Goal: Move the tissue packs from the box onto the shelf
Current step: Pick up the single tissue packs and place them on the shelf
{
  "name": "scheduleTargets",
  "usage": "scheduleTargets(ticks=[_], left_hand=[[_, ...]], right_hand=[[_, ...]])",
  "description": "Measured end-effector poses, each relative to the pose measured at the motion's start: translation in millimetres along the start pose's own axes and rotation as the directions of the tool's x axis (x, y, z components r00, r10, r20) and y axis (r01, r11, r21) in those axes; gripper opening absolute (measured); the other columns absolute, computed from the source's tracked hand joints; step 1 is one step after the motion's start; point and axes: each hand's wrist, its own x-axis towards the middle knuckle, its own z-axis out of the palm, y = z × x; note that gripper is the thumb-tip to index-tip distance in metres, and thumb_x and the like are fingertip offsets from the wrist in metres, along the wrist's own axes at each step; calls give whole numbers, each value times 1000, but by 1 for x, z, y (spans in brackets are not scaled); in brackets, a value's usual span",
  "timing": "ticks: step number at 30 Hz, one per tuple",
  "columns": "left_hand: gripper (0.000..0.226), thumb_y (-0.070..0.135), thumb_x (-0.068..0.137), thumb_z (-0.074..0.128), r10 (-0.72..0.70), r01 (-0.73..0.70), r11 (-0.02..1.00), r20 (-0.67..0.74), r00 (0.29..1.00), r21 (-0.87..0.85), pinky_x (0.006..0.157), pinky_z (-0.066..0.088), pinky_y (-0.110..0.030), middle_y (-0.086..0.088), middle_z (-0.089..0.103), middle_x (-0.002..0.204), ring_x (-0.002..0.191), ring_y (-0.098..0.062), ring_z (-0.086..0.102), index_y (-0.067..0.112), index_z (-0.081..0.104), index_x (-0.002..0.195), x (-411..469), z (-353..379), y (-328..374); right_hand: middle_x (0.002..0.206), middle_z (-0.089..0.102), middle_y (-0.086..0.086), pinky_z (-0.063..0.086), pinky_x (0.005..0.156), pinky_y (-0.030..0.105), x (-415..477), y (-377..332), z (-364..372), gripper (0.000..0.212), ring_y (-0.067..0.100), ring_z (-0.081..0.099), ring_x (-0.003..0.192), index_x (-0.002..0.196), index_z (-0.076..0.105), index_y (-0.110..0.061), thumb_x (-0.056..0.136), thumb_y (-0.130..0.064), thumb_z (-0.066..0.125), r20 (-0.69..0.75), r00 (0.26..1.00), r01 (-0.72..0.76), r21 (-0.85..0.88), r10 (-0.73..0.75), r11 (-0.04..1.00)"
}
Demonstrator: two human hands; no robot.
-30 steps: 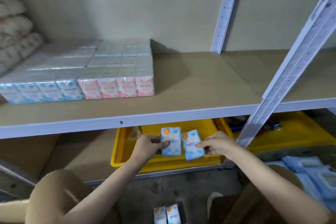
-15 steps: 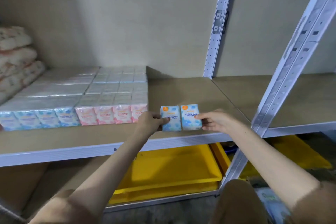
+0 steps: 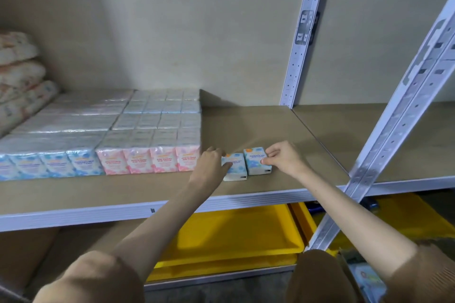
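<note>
Two blue tissue packs stand side by side on the brown shelf board, just right of the stacked rows. My left hand grips the left blue pack from its left side. My right hand pinches the right blue pack at its right edge. Both packs rest on the board near its front. A block of pink packs and blue packs fills the shelf's left part. The box is not in view.
Soft patterned bundles are piled at the far left. A slanted white metal upright crosses the right side, with a rear post behind. Yellow trays lie on the lower level.
Both hands lifted the two blue packs from in front of the yellow tray up onto the shelf board and set them down beside the pink row.
</note>
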Motion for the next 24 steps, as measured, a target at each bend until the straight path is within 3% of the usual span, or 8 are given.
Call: scheduleTargets(ticks=[4,8,17,24], left_hand=[[42,27,86,61,183,-204,975,194,964,93,95,42,-34,-11,55,128,114,-27,54,8,55,123,0,2,-3],[43,22,89,57,202,-267,940,282,938,211,100,39,-34,-10,48,136,121,-27,49,9,50,129,8,5,-4],[39,14,88,57,161,-215,949,234,959,230,103,39,-36,-12,51,136,123,-31,49,7,53,127,33,12,-5],[35,14,87,57,128,-165,968,195,973,191,100,41,-37,-14,55,130,120,-32,51,4,58,120,38,19,-7]], right_hand=[[125,58,12,42,94,28,1,-3,6,48,22,55,110,126,56,-4,82,-18,68,167,964,246,-261,-207,934],[136,45,9,38,105,36,8,-3,15,47,24,42,127,133,49,-7,88,-19,58,290,933,327,-433,-214,840],[139,45,10,29,97,22,20,-6,21,45,24,43,128,134,48,-5,90,-12,54,222,943,324,-439,-248,838],[134,50,13,39,102,28,31,-7,30,43,25,48,124,131,52,-6,88,-11,56,202,945,323,-443,-259,836]])
